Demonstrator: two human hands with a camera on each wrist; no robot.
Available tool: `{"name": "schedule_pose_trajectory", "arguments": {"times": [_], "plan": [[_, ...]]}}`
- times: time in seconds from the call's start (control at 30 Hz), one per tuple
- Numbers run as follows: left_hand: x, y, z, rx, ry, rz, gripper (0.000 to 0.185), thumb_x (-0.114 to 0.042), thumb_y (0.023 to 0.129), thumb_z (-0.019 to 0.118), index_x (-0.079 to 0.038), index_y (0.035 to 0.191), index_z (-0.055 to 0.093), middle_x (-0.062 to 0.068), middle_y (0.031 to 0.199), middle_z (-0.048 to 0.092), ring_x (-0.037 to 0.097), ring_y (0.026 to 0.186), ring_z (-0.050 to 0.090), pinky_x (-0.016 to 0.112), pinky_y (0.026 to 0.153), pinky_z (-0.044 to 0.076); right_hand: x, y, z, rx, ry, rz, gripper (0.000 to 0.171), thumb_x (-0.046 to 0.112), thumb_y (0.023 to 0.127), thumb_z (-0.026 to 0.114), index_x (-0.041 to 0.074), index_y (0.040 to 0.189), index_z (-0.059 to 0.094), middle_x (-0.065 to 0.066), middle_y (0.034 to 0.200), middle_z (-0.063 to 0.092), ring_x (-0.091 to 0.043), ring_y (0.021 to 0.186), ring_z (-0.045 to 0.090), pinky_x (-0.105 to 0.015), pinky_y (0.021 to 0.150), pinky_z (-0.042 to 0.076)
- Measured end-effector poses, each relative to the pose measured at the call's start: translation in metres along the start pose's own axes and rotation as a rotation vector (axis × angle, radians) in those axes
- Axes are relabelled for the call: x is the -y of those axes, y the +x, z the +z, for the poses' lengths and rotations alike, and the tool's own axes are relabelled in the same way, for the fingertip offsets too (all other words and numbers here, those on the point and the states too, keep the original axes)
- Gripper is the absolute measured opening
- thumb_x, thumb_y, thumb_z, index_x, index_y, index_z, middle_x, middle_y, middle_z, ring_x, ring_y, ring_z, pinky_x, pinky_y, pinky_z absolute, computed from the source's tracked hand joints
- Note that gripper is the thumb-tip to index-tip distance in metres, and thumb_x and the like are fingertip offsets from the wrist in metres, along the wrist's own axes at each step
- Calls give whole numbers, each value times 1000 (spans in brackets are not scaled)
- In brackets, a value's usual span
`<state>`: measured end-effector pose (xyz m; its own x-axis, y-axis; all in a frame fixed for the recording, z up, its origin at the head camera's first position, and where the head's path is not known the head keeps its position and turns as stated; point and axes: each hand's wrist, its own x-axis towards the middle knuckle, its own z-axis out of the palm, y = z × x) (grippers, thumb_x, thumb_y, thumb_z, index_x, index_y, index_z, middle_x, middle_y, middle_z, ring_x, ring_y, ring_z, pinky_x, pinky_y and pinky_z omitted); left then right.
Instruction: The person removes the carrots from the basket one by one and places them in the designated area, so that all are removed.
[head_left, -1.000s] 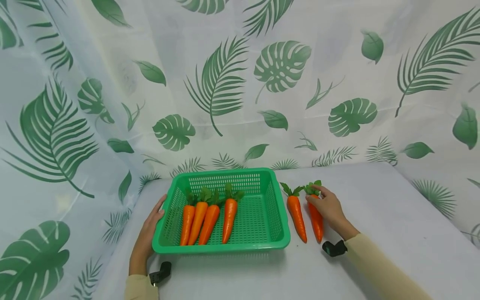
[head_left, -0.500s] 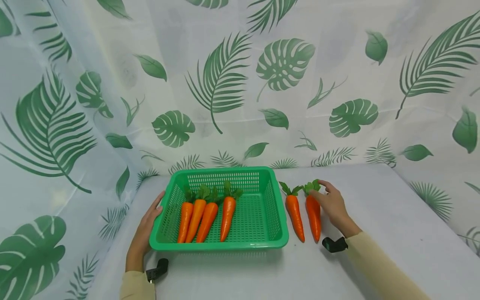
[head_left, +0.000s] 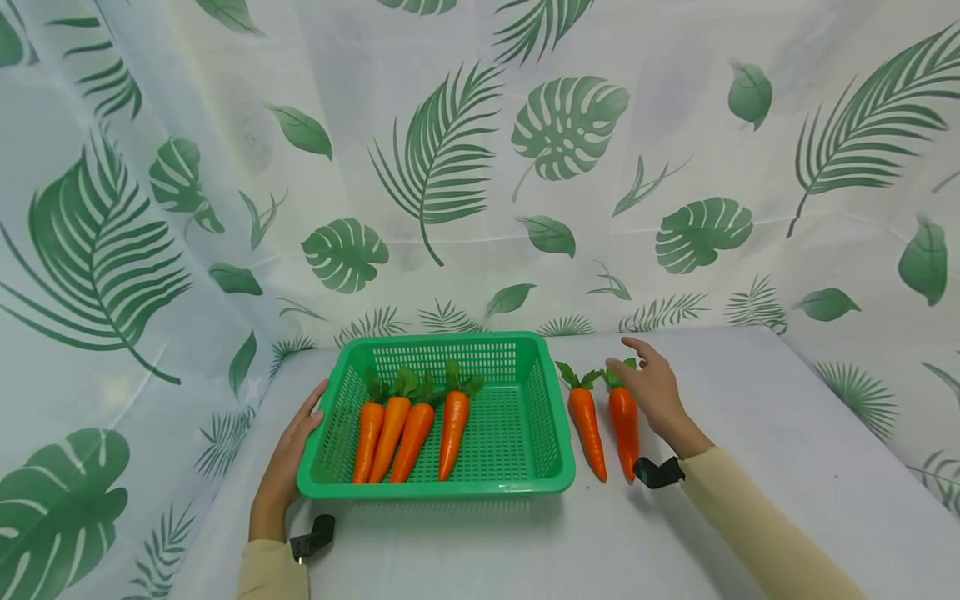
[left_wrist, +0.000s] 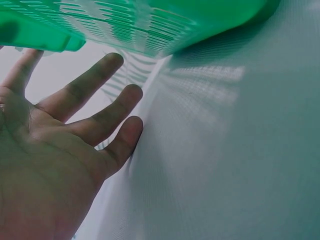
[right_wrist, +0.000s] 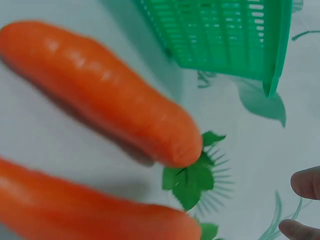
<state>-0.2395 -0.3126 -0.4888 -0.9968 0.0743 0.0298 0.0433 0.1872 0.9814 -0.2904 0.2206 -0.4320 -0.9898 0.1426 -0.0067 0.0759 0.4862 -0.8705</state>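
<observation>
A green plastic basket [head_left: 435, 490] sits on the white table with several orange carrots [head_left: 390, 437] lying in its left half. My left hand [head_left: 285, 462] is at the basket's left side; its fingers [left_wrist: 107, 117] are straight and spread beside the slotted wall in the left wrist view. To the basket's right lie two leafy carrots, a nearer one [head_left: 588, 433] and an outer one [head_left: 625, 429]. Over the outer carrot's leaves hovers my right hand [head_left: 660, 396], thumb and forefinger apart and nothing between them. Both of these carrots show large in the right wrist view.
A white curtain [head_left: 450, 167] printed with green leaves hangs behind the table and along its left and right sides. The white tabletop [head_left: 772, 417] extends to the right of my right hand. A black wrist camera [head_left: 658, 472] overlaps the outer carrot's tip.
My right hand has let go of the outer carrot's top and risen slightly, fingers parting. That carrot now lies straighter, a little closer to its neighbour. My left hand stays at the basket.
</observation>
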Motion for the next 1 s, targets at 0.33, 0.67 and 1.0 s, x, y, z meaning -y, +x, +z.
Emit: {"name": "schedule_pose_trajectory", "arguments": {"times": [0.33,0.67,1.0], "plan": [[0,1,-1,3,-11,6,57,-44,119,31,-32,174,21,3,177,17,28,143,33,21,97,45,25,-2,13,67,59,-93,65,29,110,60,1,164,38,-25,170,30,-50,152,33,-64,116,35],[2,3,-2,3,-15,-7,58,-46,118,34,-34,173,22,2,177,18,30,143,35,24,97,46,46,-5,18,109,82,-149,60,28,111,59,2,162,43,-24,167,36,-46,151,38,-62,115,37],[2,2,-1,-5,-20,8,56,-43,119,32,-32,173,23,3,176,20,27,140,37,24,96,47,67,-6,25,140,122,-208,56,26,110,60,2,159,48,-25,162,43,-45,146,45,-62,115,39]]}}
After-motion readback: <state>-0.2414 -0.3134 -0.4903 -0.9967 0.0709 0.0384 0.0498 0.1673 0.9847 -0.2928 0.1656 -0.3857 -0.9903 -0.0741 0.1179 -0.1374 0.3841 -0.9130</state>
